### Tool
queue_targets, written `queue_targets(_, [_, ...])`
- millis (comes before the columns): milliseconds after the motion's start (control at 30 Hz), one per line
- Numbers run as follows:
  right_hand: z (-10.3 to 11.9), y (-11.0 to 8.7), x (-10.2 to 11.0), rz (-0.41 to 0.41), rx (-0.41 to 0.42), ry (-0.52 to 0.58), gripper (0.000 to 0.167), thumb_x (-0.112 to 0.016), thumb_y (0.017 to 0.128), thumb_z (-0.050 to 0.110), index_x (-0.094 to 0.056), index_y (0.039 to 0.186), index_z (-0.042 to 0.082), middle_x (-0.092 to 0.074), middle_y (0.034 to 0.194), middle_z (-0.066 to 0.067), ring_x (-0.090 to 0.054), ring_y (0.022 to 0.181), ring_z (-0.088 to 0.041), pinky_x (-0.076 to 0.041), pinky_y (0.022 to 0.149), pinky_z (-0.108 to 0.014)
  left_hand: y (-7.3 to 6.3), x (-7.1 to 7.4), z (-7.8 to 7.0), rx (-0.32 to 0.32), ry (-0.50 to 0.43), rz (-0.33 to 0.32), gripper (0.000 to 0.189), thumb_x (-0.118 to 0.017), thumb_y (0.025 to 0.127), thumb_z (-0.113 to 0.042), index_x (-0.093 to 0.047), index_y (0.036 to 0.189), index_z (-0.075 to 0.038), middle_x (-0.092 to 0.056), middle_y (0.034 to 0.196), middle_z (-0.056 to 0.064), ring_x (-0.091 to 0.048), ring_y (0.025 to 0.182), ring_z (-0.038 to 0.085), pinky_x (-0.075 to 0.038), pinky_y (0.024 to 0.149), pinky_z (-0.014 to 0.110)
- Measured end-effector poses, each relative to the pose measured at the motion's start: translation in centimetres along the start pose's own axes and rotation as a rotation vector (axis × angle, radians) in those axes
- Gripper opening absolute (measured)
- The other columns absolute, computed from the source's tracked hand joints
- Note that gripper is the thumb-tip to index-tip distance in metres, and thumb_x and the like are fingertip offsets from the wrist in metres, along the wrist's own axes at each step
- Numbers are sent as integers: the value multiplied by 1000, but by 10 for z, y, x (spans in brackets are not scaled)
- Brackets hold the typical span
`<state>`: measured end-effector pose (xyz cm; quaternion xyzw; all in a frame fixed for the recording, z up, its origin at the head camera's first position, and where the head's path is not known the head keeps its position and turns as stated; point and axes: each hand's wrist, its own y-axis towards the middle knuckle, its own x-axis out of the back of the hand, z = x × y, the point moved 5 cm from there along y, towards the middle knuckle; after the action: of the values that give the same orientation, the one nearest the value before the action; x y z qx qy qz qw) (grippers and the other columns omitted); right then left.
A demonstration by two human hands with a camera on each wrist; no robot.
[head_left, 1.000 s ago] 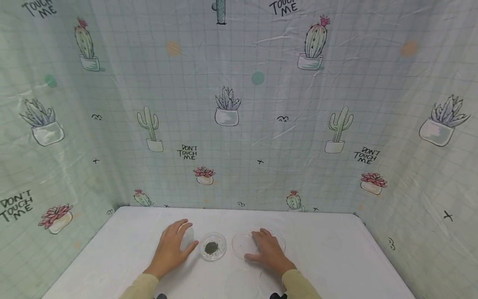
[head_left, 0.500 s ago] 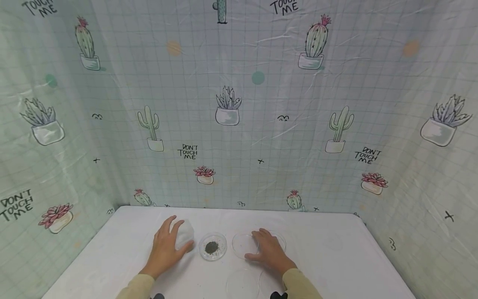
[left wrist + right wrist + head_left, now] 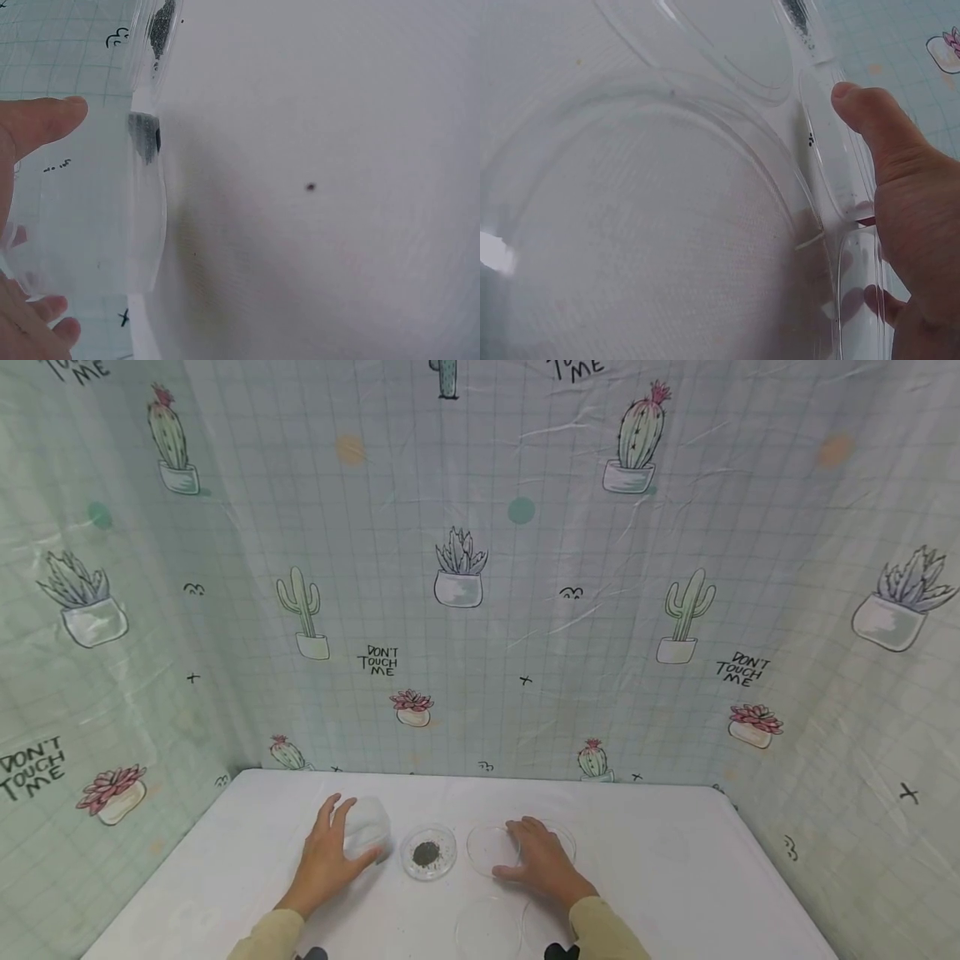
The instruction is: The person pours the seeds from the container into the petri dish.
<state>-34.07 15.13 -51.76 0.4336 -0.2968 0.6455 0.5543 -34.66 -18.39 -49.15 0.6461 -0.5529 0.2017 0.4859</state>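
Note:
A clear plastic cup (image 3: 370,827) stands at the left of the white table. My left hand (image 3: 321,862) is spread beside it, thumb and fingers apart on either side. In the left wrist view the thumb overlaps the cup (image 3: 90,217) and fingertips show low at its edge. Right of the cup lies a clear petri dish (image 3: 427,876) holding a heap of dark, grainy powder (image 3: 426,854). My right hand (image 3: 545,862) lies loosely over two clear dishes, fingers relaxed; it covers part of the left dish (image 3: 486,850) and the right dish (image 3: 566,841).
Two more clear round dishes are nearer the front, the left one (image 3: 487,931) and one partly behind the right forearm. Dark specks lie on the white table (image 3: 675,877). A cactus-print curtain (image 3: 480,710) surrounds the table at the back and sides.
My left hand has moved left, away from the powder dish, uncovering more of the cup. The right hand stays over the dishes. The head view has tipped slightly.

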Motion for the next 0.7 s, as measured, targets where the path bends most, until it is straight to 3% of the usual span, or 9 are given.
queue_targets(200, [0, 0, -1, -7, 12, 4, 80, -78, 73, 53, -53, 134, 7, -53, 139, -15, -43, 135, -36, -36, 111, -58, -2, -3, 5, 23, -74, 42, 100, -85, 71, -32, -27, 146, 0, -23, 147, 27, -37, 131, 49, -38, 104, 66])
queue_targets(433, [-1, 0, 0, -12, 11, 9, 80, -78, 73, 52, -53, 134, 7, -53, 139, -15, -42, 136, -37, -34, 111, -61, -3, -5, 10, 103, -146, 120, 111, -81, 76, -33, -7, 152, -2, -21, 147, 30, -42, 128, 53, -41, 104, 62])
queue_targets(700, [-1, 0, 0, -22, 19, -12, 81, -77, 73, 54, -54, 134, 7, -54, 139, -15, -44, 135, -36, -37, 111, -58, -5, -8, 14, 163, -176, 147, 116, -83, 73, -28, -2, 153, -5, -33, 141, 30, -41, 130, 46, -37, 107, 63])
